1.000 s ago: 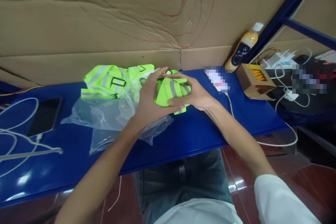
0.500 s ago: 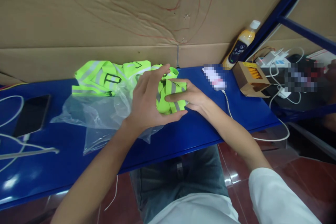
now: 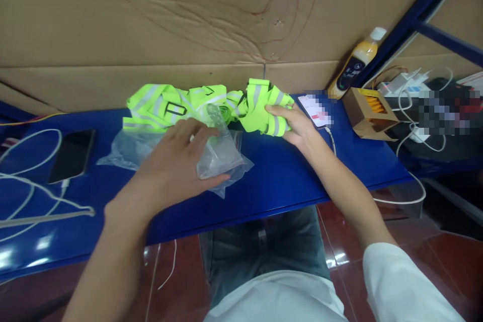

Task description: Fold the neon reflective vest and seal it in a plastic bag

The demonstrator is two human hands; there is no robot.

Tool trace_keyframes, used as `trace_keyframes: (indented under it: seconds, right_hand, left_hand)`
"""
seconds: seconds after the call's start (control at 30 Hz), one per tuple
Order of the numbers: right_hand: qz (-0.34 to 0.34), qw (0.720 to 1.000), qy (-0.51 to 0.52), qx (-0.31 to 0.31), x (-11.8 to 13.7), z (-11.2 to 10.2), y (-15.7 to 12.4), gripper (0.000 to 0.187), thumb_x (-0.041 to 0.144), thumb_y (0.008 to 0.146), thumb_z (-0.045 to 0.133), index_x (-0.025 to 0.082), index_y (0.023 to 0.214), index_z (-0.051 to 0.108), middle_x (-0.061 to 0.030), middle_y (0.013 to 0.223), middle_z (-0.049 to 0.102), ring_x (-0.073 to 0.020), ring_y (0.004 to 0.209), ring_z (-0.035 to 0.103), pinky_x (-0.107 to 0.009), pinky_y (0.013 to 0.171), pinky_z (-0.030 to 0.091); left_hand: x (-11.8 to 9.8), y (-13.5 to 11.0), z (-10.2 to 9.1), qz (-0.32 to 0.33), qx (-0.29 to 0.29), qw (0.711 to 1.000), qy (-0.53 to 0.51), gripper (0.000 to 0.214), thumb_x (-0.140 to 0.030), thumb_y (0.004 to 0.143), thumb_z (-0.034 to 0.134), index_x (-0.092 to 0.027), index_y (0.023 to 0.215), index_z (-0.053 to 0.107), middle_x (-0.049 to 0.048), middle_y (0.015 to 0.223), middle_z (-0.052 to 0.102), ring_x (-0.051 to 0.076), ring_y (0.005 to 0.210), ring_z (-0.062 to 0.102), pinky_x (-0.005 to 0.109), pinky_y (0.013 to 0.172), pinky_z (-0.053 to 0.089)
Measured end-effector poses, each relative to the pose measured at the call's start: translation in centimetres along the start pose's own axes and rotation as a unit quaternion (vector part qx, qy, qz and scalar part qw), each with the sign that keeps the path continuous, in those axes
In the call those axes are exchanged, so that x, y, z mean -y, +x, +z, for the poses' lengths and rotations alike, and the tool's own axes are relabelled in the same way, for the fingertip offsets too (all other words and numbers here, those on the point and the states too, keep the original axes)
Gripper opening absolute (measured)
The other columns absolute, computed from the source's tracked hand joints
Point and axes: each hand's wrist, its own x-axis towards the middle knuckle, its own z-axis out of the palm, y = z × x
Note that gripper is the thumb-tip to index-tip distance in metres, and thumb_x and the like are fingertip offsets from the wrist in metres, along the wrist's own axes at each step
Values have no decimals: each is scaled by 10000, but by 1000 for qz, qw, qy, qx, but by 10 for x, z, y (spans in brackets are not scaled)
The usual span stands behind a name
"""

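Note:
My left hand rests on a clear plastic bag on the blue table, thumb and fingers pinching the bag's top layer. My right hand is further back, fingers curled over a bundled neon-yellow reflective strap that lies against the cardboard wall. A second neon-yellow reflective strap is spread flat behind the bags at centre left. More clear bags lie under and left of my left hand.
A black phone with white cables lies at the left. Beside my right hand is a phone on a white charging cable. A yellow drink bottle and an open brown box stand at the right.
Both hands held the folded strap together in front of me. Now the right hand has carried it back to the wall, and the left hand has dropped onto the plastic bag.

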Motion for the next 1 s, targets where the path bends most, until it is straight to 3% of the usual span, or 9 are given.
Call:
trace_keyframes:
  seconds: [0.07,0.17,0.27,0.33,0.47,0.57,0.63,0.77,1.0]
  right_hand:
    - [-8,1000,9,5,1,1,0,729,401,586,1045,248,1235,751,-60,1094,862,-326,1155,812,-527,1094,652]
    - [-19,999,8,28,2,3,-2,802,439,628,1025,263,1347,715,-59,1114,856,-323,1150,814,-522,1092,653]
    - [-35,998,-8,59,5,5,-7,794,471,643,1013,253,1348,720,-67,1116,849,-329,1150,810,-512,1064,662]
    - [-45,995,-20,88,9,7,-12,774,480,621,1016,243,1306,745,-69,1113,844,-335,1145,806,-503,1032,669]
    - [-29,988,-74,130,18,13,-22,623,401,599,1025,233,1156,804,-38,1062,827,-294,1066,800,-466,990,662]
    - [-7,988,-116,101,20,14,-20,529,286,531,1046,221,1008,828,2,966,799,-218,947,768,-401,946,638]
    - [-11,989,-130,68,19,11,-16,522,248,481,1052,221,953,830,25,923,784,-178,883,733,-357,896,622]
    - [-15,989,-141,33,16,3,-8,497,244,466,1047,220,913,832,36,889,781,-145,827,690,-312,826,598]
    - [-44,986,-159,-18,15,-1,-6,470,278,513,1029,197,927,822,7,907,794,-162,833,704,-347,848,608]
  left_hand:
    - [3,-8,8,-9,56,998,35,596,-485,875,819,-187,1350,617,186,1278,657,425,1227,656,570,1050,572]
    - [4,-3,17,-31,65,997,-31,256,-332,1001,585,-186,1187,684,94,996,730,282,914,732,422,858,587]
    - [1,18,21,-119,-59,980,-148,200,-310,979,589,-213,1063,742,-11,689,675,165,582,652,312,629,493]
    - [-2,35,26,-175,-165,941,-238,191,-345,917,689,-219,1034,773,-34,626,638,138,484,615,282,528,440]
    - [-10,64,45,-199,-237,861,-404,267,-382,811,827,-218,1018,787,-3,700,680,153,547,660,252,474,456]
    - [-12,73,61,-173,-217,833,-479,335,-416,721,912,-203,943,781,43,782,734,199,705,713,270,545,553]
    - [-10,72,68,-182,-201,821,-503,339,-431,720,904,-203,942,786,47,793,742,189,667,692,263,507,547]
    - [-5,67,71,-218,-226,821,-476,284,-360,795,819,-212,1038,816,10,748,691,123,495,586,223,382,441]
    - [-5,62,63,-214,-248,857,-397,193,-291,864,748,-220,1033,810,-26,695,608,101,467,575,219,415,390]
